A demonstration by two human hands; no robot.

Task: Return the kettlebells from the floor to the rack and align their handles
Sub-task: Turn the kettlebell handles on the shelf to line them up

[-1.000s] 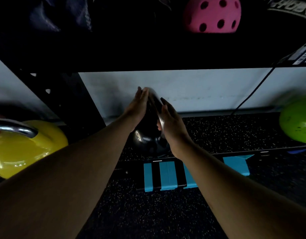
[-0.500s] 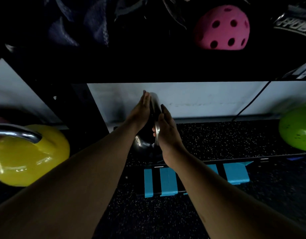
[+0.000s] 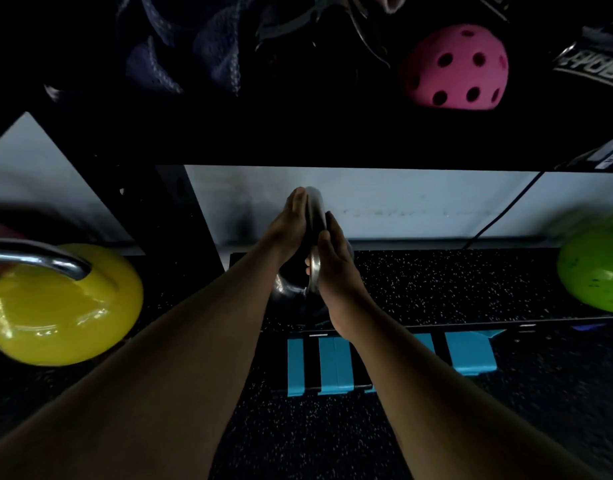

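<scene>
A black kettlebell [image 3: 291,292] with a steel handle stands on the rack's lower shelf [image 3: 436,285], handle edge-on towards me. My left hand [image 3: 289,226] lies flat against the left side of the handle, and my right hand [image 3: 334,268] presses flat on its right side, so the handle is clamped between both palms. A yellow kettlebell [image 3: 62,306] with a steel handle sits at the left. At the right edge of the shelf rests a green kettlebell [image 3: 596,275], its handle out of view.
A pink perforated ball [image 3: 454,67] and dark gear lie on the shelf above. Blue tape strips [image 3: 336,362] mark the shelf's front edge. A black upright post [image 3: 180,216] stands left of the black kettlebell. A cable [image 3: 506,209] runs down the white wall.
My hands have closed in on the handle, and the handle has turned from angled to edge-on. The view has tilted downward a little.
</scene>
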